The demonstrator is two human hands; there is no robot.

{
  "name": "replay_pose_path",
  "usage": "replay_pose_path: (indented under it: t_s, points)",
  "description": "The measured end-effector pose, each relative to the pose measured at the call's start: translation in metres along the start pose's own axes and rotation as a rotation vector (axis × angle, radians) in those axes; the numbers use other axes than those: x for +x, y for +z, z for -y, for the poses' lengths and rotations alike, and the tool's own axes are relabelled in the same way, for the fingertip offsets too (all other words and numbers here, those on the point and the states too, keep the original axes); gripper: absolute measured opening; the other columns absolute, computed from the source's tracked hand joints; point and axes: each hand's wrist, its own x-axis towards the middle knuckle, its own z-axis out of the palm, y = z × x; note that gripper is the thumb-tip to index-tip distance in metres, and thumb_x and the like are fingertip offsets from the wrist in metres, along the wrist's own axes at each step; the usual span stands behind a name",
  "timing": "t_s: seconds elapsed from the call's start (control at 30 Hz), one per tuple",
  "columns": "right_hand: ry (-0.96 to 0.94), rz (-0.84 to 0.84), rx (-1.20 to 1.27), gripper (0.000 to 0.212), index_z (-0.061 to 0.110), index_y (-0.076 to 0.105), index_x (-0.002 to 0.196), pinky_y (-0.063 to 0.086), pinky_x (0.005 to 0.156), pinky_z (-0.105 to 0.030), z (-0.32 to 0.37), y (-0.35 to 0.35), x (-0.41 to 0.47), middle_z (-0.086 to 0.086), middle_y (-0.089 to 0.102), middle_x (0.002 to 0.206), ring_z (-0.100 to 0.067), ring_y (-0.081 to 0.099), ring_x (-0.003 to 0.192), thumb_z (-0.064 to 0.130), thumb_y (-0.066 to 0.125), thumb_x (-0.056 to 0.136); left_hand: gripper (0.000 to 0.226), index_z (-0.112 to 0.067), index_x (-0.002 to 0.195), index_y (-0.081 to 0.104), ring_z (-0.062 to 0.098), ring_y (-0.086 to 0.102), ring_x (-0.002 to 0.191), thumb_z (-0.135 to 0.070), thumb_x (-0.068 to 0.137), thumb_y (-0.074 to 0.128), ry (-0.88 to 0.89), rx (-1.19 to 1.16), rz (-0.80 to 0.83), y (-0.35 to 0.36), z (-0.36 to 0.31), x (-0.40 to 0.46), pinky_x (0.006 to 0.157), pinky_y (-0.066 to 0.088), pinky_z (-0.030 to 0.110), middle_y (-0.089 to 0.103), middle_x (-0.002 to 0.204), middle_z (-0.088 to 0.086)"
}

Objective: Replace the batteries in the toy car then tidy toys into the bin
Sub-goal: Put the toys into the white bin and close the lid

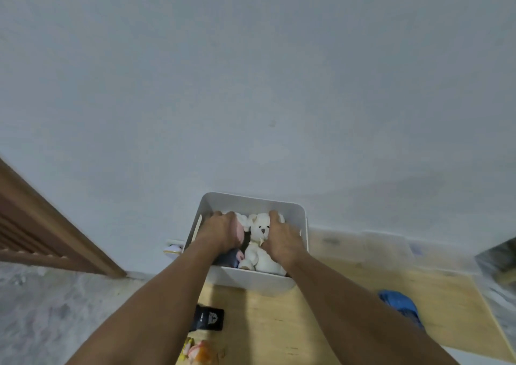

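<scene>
I see one white bin (251,279) on the wooden table (349,295) by the wall, with one white teddy bear (258,242) inside. My left hand (220,230) presses down on toys beside it; my right hand (282,237) curls round the bear. One black packet (208,318), one blue object (400,304) lie nearer.
</scene>
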Motion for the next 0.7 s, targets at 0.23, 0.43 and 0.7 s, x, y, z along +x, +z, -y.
replay_pose_path:
  t_s: [0.23, 0.43, 0.7]
  points:
    - [0.019, 0.066, -0.034, 0.064, 0.019, 0.033, 0.132, 0.048, 0.088, -0.041, -0.001, -0.001, 0.004, -0.013, 0.06, 0.122, -0.037, 0.058, 0.113, 0.032, 0.07, 0.082, 0.045, -0.01, 0.123, 0.047, 0.041, 0.042, 0.124, -0.032, 0.084, 0.038, -0.049, -0.073, 0.053, 0.005, 0.002, -0.003, 0.104, 0.038, 0.046, 0.05, 0.13, 0.024]
    - [-0.063, -0.036, -0.212, 0.036, 0.01, 0.052, 0.116, 0.049, 0.08, -0.036, 0.014, -0.028, -0.016, -0.014, 0.062, 0.114, -0.034, 0.06, 0.106, 0.007, 0.06, 0.081, 0.053, -0.014, 0.14, 0.046, 0.028, 0.045, 0.132, -0.026, 0.09, 0.054, -0.008, -0.108, -0.084, -0.019, 0.001, -0.021, 0.107, 0.038, 0.036, 0.047, 0.143, 0.011]
    - [-0.196, -0.08, 0.208, 0.011, 0.023, 0.07, 0.082, 0.052, 0.079, -0.028, 0.054, -0.034, -0.066, 0.001, 0.071, 0.092, -0.017, 0.062, 0.088, 0.015, 0.063, 0.079, 0.03, -0.002, 0.107, 0.069, 0.028, 0.055, 0.106, -0.003, 0.078, 0.063, 0.153, -0.39, -0.963, -0.017, 0.033, -0.081, 0.087, 0.048, 0.032, 0.064, 0.11, 0.014]
